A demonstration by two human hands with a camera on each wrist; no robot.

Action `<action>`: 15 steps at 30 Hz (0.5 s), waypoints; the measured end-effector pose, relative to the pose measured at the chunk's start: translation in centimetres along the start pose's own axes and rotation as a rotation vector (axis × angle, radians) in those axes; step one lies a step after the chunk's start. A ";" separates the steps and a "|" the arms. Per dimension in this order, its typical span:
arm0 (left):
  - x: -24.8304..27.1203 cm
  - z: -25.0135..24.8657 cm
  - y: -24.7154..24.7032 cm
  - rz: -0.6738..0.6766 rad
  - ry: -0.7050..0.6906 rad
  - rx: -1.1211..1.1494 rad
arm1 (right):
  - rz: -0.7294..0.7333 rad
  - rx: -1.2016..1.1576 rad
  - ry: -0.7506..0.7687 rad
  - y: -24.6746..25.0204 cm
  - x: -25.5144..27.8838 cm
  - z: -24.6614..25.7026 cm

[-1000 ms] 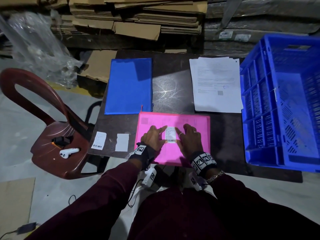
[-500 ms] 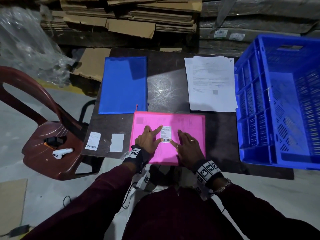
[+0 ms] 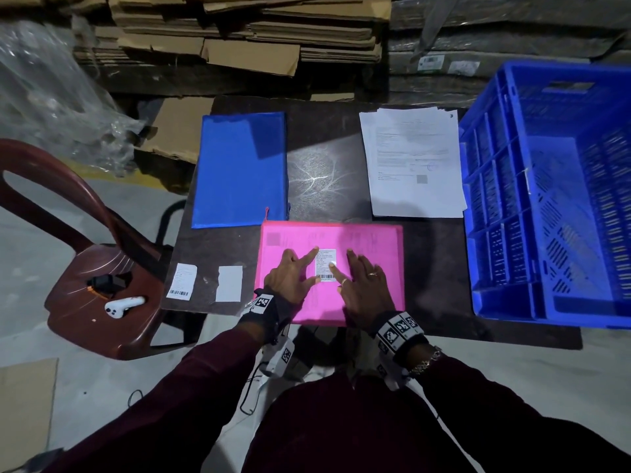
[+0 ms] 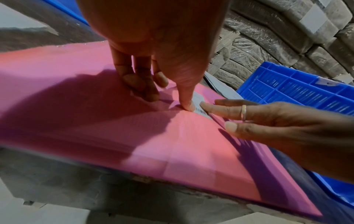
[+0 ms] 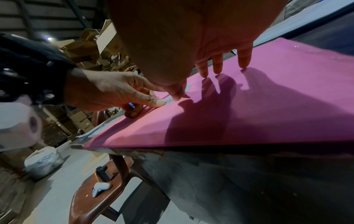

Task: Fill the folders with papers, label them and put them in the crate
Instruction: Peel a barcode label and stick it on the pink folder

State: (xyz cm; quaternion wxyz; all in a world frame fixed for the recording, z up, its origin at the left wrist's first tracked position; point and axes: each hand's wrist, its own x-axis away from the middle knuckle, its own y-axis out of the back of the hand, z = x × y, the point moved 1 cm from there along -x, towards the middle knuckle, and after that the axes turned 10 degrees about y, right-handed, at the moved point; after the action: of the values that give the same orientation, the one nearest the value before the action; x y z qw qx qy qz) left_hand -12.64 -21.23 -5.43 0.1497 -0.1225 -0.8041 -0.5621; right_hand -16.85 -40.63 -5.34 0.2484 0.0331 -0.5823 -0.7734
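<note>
A pink folder [image 3: 368, 247] lies flat at the table's near edge with a white barcode label [image 3: 325, 259] on its cover. My left hand [image 3: 300, 269] rests on the folder left of the label, index finger at the top left corner and thumb [image 4: 186, 104] pressing by the barcode. My right hand [image 3: 362, 285] lies flat with fingers spread, its index fingertip pressing on the label. A blue folder [image 3: 239, 169] lies behind at the left. A stack of printed papers [image 3: 413, 162] lies behind at the right. The blue crate [image 3: 553, 199] stands to the right.
Two more labels [image 3: 182, 280] [image 3: 229, 283] lie on the table left of the pink folder. A brown plastic chair [image 3: 85, 268] with a small white device [image 3: 123, 306] stands at the left. Flattened cardboard [image 3: 252, 39] is piled behind the table.
My right index finger has slid from the label's lower right edge onto its middle. The left hand has stayed at the label's left side.
</note>
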 end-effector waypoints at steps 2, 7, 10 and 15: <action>0.2 -0.1 0.0 -0.004 -0.024 -0.027 | -0.013 0.025 -0.031 0.3 -1.1 -0.1; 1.4 -0.3 0.0 -0.028 -0.068 -0.079 | -0.032 0.045 -0.070 1.1 -3.5 -0.4; 1.6 -0.4 0.0 -0.033 -0.085 -0.067 | -0.013 0.052 -0.041 1.0 -3.2 -0.6; 1.5 0.1 -0.7 -0.001 -0.201 -0.071 | 0.028 0.021 -0.025 0.3 -1.3 -0.7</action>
State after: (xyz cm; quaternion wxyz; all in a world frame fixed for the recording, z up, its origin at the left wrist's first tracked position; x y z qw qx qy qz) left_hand -14.25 -21.29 -5.53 0.0636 -0.1829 -0.7947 -0.5752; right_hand -15.35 -40.76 -5.56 0.2515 0.0178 -0.5939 -0.7640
